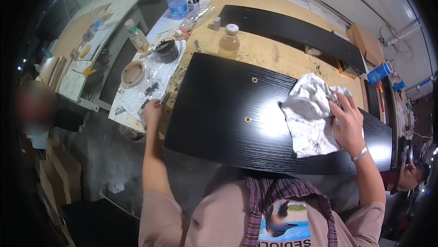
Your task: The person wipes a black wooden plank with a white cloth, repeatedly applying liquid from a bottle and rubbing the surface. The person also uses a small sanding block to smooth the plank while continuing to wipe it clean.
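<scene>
A black wood-grain panel (219,105) with two brass-coloured inserts lies across the table in front of me. My right hand (347,121) presses a crumpled white rag (308,121), smudged with dark stains, onto the panel's right part, its fingers curled into the cloth. Just off the panel's left edge, my left hand (152,110) is closed round a small tool with a flat dark blade (167,98); it looks like a putty knife, its handle mostly hidden by my fingers. Beyond that hand sit a bowl of brownish paste (133,73) and a black-smeared tub (166,51).
A capped bottle of amber liquid (229,41) stands behind the panel. Farther back lies a long black board (292,28). A big water bottle (176,0) and a smaller bottle (136,36) stand at the left. One person (413,176) is at the right, another (68,118) at the left.
</scene>
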`<state>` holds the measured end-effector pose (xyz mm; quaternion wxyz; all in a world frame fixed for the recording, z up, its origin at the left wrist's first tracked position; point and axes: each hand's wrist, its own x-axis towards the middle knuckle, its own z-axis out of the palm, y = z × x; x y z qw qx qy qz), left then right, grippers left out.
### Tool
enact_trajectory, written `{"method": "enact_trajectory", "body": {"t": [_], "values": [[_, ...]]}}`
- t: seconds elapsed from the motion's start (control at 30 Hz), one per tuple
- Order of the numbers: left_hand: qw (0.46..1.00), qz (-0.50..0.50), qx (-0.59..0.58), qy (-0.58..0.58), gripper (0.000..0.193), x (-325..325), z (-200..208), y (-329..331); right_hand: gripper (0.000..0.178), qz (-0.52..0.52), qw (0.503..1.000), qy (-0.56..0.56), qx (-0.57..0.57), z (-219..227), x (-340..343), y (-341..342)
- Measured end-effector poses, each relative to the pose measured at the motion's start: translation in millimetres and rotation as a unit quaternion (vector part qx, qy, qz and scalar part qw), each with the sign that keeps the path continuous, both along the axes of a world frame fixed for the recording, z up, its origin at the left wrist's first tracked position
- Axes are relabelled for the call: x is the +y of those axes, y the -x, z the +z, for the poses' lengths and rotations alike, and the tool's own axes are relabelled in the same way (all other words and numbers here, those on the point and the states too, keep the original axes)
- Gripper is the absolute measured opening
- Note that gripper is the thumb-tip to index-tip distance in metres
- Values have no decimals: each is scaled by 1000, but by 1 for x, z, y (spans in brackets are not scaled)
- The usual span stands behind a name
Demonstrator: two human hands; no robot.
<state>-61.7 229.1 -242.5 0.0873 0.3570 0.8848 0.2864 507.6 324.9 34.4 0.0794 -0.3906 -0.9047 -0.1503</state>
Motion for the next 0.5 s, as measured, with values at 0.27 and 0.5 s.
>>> {"method": "enact_trajectory", "body": {"t": [0.27, 0.5], "values": [[996, -26, 79, -21, 29, -34, -7, -3, 35, 53, 990, -2, 132, -17, 7, -2], [928, 49, -98, -357, 8, -67, 143, -66, 35, 75, 982, 7, 174, -22, 10, -6]]}}
